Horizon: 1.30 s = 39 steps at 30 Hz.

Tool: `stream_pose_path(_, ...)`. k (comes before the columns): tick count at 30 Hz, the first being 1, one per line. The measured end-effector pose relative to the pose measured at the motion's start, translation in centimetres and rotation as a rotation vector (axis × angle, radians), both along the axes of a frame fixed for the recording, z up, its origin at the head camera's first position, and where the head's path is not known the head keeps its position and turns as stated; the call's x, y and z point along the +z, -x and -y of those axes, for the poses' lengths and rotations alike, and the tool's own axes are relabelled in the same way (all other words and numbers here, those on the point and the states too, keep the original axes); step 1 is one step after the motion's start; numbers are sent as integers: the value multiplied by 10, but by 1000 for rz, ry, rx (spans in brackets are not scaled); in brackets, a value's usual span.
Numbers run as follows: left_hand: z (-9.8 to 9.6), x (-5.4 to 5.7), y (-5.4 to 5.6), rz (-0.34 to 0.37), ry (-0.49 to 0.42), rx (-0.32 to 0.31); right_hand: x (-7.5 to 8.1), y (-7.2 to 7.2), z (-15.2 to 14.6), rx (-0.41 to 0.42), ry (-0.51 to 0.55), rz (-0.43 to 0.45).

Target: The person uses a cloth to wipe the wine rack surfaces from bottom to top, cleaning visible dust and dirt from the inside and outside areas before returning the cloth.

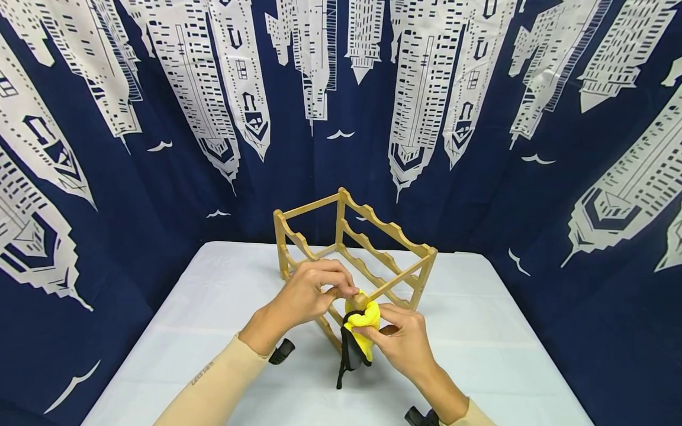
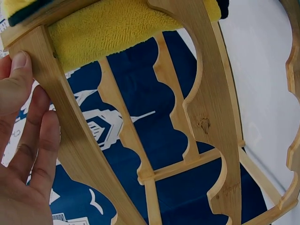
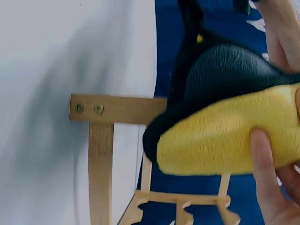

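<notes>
A light wooden rack point(image 1: 279, 242) with scalloped rails stands on the table. Over its near corner hangs a yellow plush cloth point(image 1: 364, 319) with a dark grey side, black edging and a black strap. My right hand point(image 1: 405, 340) pinches the cloth's yellow part between thumb and fingers, as the right wrist view also shows at the cloth point(image 3: 211, 140). At the rack's near left corner is my left hand point(image 1: 314, 290). In the left wrist view its thumb presses the end of a scalloped rail point(image 2: 77, 126), with the fingers curled against the rail's edge below the cloth point(image 2: 112, 33).
The rack stands on a white-covered table point(image 1: 224, 302). Behind and beside it hangs a navy curtain point(image 1: 330, 165) printed with white buildings and birds. Black wrist devices point(image 1: 282, 351) show beneath both forearms.
</notes>
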<state>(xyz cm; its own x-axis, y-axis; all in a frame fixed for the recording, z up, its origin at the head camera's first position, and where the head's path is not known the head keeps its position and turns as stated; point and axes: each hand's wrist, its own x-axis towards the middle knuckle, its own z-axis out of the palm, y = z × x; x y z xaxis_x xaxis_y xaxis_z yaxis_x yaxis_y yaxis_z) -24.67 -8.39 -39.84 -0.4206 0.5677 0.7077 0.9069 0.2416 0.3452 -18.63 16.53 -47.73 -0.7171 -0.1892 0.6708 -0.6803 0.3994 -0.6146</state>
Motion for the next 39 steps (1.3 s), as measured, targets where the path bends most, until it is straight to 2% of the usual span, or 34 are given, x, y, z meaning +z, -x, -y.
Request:
stream_pose_path(6, -2, 1, -1, -36, -2, 23, 2, -10, 15, -167, -82, -33)
stream_pose_path(15, 0, 3, -3, -38, 25, 63, -21, -21, 28, -274, -178, 49)
stream_pose_path(17, 0, 4, -4, -29, 28, 68, -26, -20, 28, -285, -204, 93)
stream_pose_path(22, 0, 3, -4, -20, 14, 64, -36, -18, 26, -267, -249, 289)
stream_pose_path(24, -1, 3, -3, -18, 10, 60, -39, -17, 25, -265, -247, 308)
stream_pose_path(28, -1, 2, -5, 15, 15, 62, -43, -19, 26, -280, -198, 267)
stream_pose_path(32, -2, 1, -5, 33, 23, 53, -40, -23, 25, -283, -128, 202)
stream_pose_path(39, -2, 3, -8, 34, 16, 66, -6, -22, 24, -242, -26, 118)
